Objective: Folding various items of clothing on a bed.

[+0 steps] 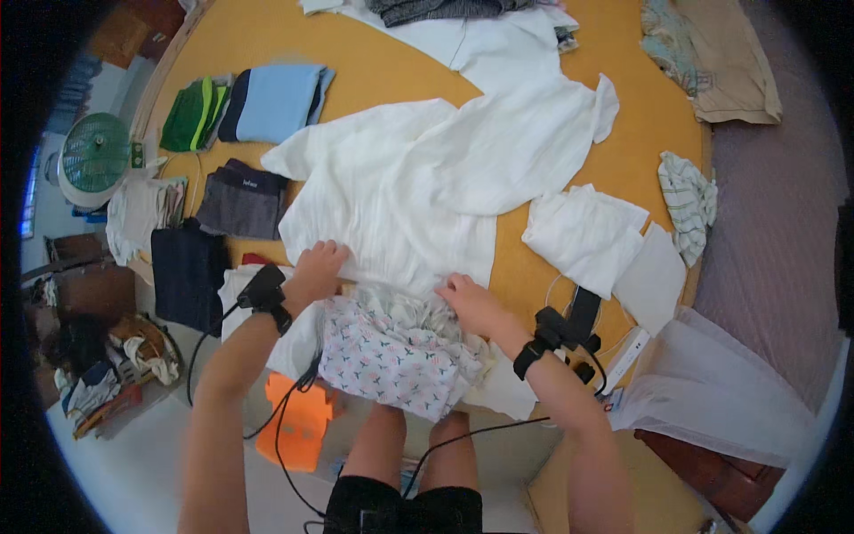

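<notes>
A long white garment (391, 196) lies spread and wrinkled on the yellow bed surface (525, 254), its near edge towards me. At the left of that edge my left hand (320, 267) has its fingers curled on the cloth. My right hand (467, 301) pinches the same edge farther right. Just below and between my hands, a white cloth with a small leaf-like print (396, 356) is bunched at the bed's near edge and hangs over it. My fingertips are partly hidden in the folds.
Folded clothes stand at the left: green (189, 114), light blue (280, 100), dark grey (242, 200) and black (189, 276). A folded white garment (587, 236) lies right. Cables trail from my wrist devices. An orange plastic stool (294, 423) and a green fan (96, 153) are nearby.
</notes>
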The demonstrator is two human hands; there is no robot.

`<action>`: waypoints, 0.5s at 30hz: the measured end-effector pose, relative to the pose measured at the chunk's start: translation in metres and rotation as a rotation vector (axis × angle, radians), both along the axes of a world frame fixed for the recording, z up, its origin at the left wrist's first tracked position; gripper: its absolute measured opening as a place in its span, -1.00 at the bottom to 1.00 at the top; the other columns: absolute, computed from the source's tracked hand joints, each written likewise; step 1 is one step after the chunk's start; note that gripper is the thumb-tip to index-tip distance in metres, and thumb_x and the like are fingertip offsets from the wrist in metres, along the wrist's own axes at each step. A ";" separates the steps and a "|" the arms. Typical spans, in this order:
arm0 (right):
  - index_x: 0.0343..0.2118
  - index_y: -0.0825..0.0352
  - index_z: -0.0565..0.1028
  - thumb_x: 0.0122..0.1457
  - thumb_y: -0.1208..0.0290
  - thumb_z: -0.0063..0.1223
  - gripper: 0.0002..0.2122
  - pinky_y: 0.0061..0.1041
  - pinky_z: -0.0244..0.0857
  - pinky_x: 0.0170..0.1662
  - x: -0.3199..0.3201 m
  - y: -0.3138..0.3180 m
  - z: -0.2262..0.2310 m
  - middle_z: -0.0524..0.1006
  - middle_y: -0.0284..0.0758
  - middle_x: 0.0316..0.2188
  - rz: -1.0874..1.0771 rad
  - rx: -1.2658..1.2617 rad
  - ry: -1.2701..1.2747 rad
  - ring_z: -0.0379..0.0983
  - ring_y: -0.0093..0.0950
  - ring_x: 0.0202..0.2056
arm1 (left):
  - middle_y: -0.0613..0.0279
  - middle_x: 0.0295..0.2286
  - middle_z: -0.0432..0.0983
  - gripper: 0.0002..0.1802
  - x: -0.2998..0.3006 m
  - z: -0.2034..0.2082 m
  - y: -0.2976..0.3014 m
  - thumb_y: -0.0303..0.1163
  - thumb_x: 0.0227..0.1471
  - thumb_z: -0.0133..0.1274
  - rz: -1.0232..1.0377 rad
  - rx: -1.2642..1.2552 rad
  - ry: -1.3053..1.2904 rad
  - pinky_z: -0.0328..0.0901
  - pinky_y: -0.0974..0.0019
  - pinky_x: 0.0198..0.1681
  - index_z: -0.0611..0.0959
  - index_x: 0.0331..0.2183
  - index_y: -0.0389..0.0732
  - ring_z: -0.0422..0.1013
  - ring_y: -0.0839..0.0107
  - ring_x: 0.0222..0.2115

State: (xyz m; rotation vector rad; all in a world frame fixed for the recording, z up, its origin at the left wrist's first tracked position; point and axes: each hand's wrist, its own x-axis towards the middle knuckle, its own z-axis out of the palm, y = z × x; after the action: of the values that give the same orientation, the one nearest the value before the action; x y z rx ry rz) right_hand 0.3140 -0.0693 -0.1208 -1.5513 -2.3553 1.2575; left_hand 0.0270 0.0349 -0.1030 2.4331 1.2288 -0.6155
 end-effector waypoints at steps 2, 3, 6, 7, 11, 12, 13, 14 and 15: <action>-0.15 0.21 0.36 -0.15 0.63 -0.06 -0.60 -0.40 0.23 -0.15 0.003 0.001 -0.001 0.32 -0.29 -0.24 0.015 0.011 -0.069 0.23 -0.29 -0.14 | 0.20 -0.33 0.29 -0.45 0.000 -0.002 0.003 -0.38 -0.44 0.21 0.036 -0.056 -0.028 0.27 0.20 -0.27 0.38 -0.28 -0.08 0.26 0.19 -0.24; -0.15 0.21 0.36 -0.15 0.63 -0.06 -0.60 -0.40 0.23 -0.15 0.004 0.003 -0.002 0.32 -0.29 -0.24 0.014 0.027 -0.079 0.23 -0.29 -0.14 | 0.22 -0.35 0.31 -0.54 -0.004 -0.009 0.009 -0.39 -0.37 0.16 0.018 -0.050 -0.042 0.28 0.21 -0.27 0.40 -0.29 -0.06 0.28 0.21 -0.24; -0.22 0.24 0.40 -0.14 0.58 -0.02 -0.67 -0.39 0.24 -0.16 0.003 0.003 -0.005 0.35 -0.27 -0.27 -0.015 0.072 -0.122 0.27 -0.30 -0.19 | 0.19 -0.39 0.37 -0.63 -0.011 -0.006 0.021 -0.39 -0.28 0.07 -0.076 -0.091 -0.093 0.28 0.21 -0.28 0.42 -0.28 -0.08 0.33 0.22 -0.28; -0.29 0.27 0.41 -0.11 0.54 -0.06 -0.75 -0.35 0.25 -0.22 0.004 0.001 -0.005 0.37 -0.23 -0.30 -0.075 0.116 -0.068 0.29 -0.28 -0.23 | 0.19 -0.39 0.37 -0.63 -0.010 0.001 0.023 -0.39 -0.28 0.07 -0.080 -0.083 -0.100 0.28 0.21 -0.28 0.42 -0.28 -0.08 0.33 0.22 -0.28; -0.43 0.36 0.41 -0.06 0.46 -0.12 -0.86 -0.39 0.25 -0.34 0.017 0.028 0.015 0.39 -0.21 -0.46 -0.588 0.277 0.106 0.33 -0.35 -0.38 | 0.02 -0.48 0.44 -0.77 -0.008 0.041 0.045 -0.37 -0.17 -0.11 0.036 -0.104 -0.252 0.26 0.13 -0.34 0.46 -0.36 -0.17 0.38 0.10 -0.39; -0.44 0.39 0.39 -0.05 0.45 -0.13 -0.86 -0.43 0.23 -0.36 0.027 0.041 0.032 0.37 -0.23 -0.50 -0.698 0.142 0.266 0.31 -0.42 -0.42 | -0.03 -0.49 0.44 -0.77 -0.007 0.054 0.055 -0.36 -0.16 -0.14 0.084 -0.071 -0.372 0.24 0.10 -0.34 0.47 -0.37 -0.21 0.38 0.05 -0.40; -0.45 0.41 0.38 -0.04 0.44 -0.14 -0.86 -0.47 0.21 -0.38 0.039 0.056 0.057 0.35 -0.25 -0.53 -0.810 0.009 0.419 0.29 -0.49 -0.46 | -0.08 -0.44 0.43 -0.74 0.004 0.085 0.065 -0.33 -0.12 -0.18 0.200 -0.160 -0.376 0.23 0.09 -0.31 0.48 -0.37 -0.24 0.35 -0.02 -0.36; -0.43 0.41 0.38 -0.03 0.42 -0.14 -0.84 -0.49 0.20 -0.40 0.033 0.073 0.098 0.34 -0.29 -0.53 -0.852 -0.025 0.442 0.26 -0.53 -0.48 | -0.08 -0.44 0.43 -0.74 0.001 0.110 0.076 -0.33 -0.12 -0.18 0.198 -0.139 -0.381 0.23 0.09 -0.31 0.48 -0.37 -0.24 0.35 -0.02 -0.36; -0.42 0.41 0.38 -0.02 0.40 -0.14 -0.83 -0.51 0.18 -0.41 0.029 0.089 0.147 0.33 -0.34 -0.53 -0.892 -0.052 0.460 0.23 -0.58 -0.50 | -0.10 -0.43 0.44 -0.71 -0.001 0.137 0.087 -0.28 -0.11 -0.16 0.193 -0.092 -0.468 0.24 0.11 -0.29 0.49 -0.35 -0.23 0.36 -0.03 -0.35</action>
State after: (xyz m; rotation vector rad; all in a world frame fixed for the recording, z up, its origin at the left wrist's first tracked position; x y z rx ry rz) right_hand 0.3432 0.0195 0.0261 -1.7508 -1.1317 1.2285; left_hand 0.0259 0.1217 0.0340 2.1756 1.1808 -0.0383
